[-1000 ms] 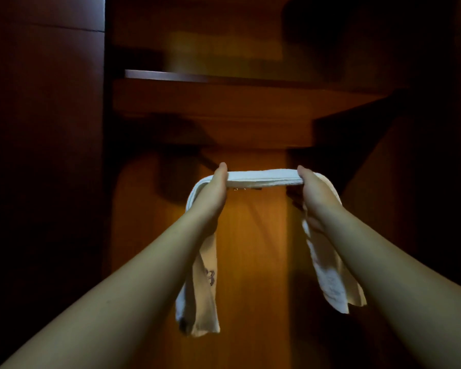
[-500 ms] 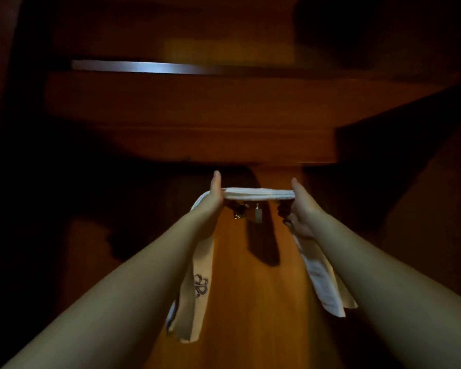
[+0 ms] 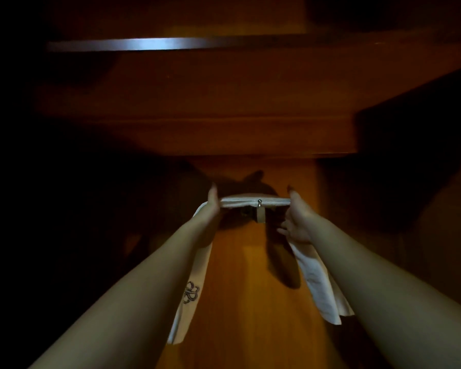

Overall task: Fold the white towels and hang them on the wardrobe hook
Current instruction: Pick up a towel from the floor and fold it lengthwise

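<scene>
A folded white towel (image 3: pixel 240 203) stretches flat between my two hands inside a dim wooden wardrobe. Its middle lies level with a small metal hook (image 3: pixel 260 212) on the back panel, whose knob shows at the towel's front edge. My left hand (image 3: pixel 210 206) holds the towel's left part, and the end with a dark embroidered emblem hangs down below my forearm. My right hand (image 3: pixel 297 218) grips the right part, with the other end hanging down beside my wrist.
A wooden shelf (image 3: pixel 197 102) spans the wardrobe just above the hook. The orange back panel (image 3: pixel 240 302) runs down below it. Both sides of the wardrobe are in deep shadow.
My hands have carried the stretched towel forward to the hook. The hook's knob now shows in front of the towel's middle, and the shelf looms closer overhead.
</scene>
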`<state>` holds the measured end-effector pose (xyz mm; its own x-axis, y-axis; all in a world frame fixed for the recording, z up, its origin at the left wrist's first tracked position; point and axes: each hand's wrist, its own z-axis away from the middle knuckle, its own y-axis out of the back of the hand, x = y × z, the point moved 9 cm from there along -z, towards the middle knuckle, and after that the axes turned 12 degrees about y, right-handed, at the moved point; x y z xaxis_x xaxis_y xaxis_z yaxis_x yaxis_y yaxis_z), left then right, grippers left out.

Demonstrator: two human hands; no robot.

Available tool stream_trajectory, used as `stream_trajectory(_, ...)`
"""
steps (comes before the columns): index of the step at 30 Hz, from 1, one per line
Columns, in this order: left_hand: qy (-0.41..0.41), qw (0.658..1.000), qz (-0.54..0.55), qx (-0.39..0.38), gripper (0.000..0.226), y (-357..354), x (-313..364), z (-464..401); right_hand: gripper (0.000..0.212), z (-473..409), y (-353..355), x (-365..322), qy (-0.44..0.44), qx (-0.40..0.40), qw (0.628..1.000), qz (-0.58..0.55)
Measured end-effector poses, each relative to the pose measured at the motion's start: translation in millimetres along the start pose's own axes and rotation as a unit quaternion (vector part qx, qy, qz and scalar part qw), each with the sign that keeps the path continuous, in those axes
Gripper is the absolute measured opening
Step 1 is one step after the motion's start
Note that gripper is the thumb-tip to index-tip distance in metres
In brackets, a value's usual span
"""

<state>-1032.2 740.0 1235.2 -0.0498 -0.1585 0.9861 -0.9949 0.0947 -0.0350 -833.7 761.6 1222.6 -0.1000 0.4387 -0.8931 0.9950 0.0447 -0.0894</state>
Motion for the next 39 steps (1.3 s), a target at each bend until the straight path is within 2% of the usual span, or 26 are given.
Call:
stream_trajectory(5,-0.017,0.999,0.035,-0.028,0.083,-11.8,-12.4,-2.4,0.089,6.4,9.5,23.4,0.001,0.024,1.0,-0.003)
stream_trajectory(7,-0.017,0.998,0.053,-0.021,0.071,-16.1,-21.2,1.2,0.091,17.8,5.0,30.4,0.027,0.011,0.999,0.012)
stream_trajectory(8,-0.018,0.998,0.057,-0.026,0.073,-18.6,-25.9,2.3,0.093,23.6,1.2,32.4,0.046,0.001,0.999,0.019)
stream_trajectory(11,-0.019,0.997,0.047,-0.052,0.08,-25.0,-38.4,11.9,0.113,40.8,-10.1,35.2,0.08,-0.02,0.995,0.055)
stream_trajectory(14,-0.006,0.998,0.024,-0.061,0.086,-26.1,-55.6,20.5,0.083,55.7,-21.1,36.5,0.086,-0.033,0.994,0.061)
stream_trajectory(18,0.022,0.998,-0.035,-0.056,0.103,-33.3,-86.3,43.9,0.08,80.8,-36.7,47.6,0.076,-0.067,0.992,0.07)
stream_trajectory(22,0.062,0.993,-0.087,-0.042,0.087,-28.9,-123.8,80.2,0.09,111.4,-41.8,68.2,0.03,-0.06,0.991,0.117)
stream_trajectory(26,0.063,0.99,-0.126,-0.027,0.083,-14.0,-145.8,125.7,0.076,153.1,-40.1,76.3,0.008,-0.021,0.984,0.176)
stream_trajectory(30,0.069,0.986,-0.135,-0.073,0.069,-0.1,-153.2,174.4,0.065,213.0,-47.0,67.7,0.011,0.001,0.966,0.259)
stream_trajectory(33,0.075,0.97,-0.221,-0.074,0.053,17.3,-165.8,210.6,0.068,266.6,-48.4,67.7,-0.009,0.0,0.937,0.348)
stream_trajectory(36,0.087,0.946,-0.307,-0.062,0.057,33.9,-191.8,243.3,0.062,327.3,-44.5,75.4,-0.053,-0.005,0.91,0.412)
stream_trajectory(39,0.083,0.915,-0.387,-0.086,0.061,39.2,-219.6,281.4,0.057,396.3,-44.0,83.5,-0.089,-0.02,0.893,0.442)
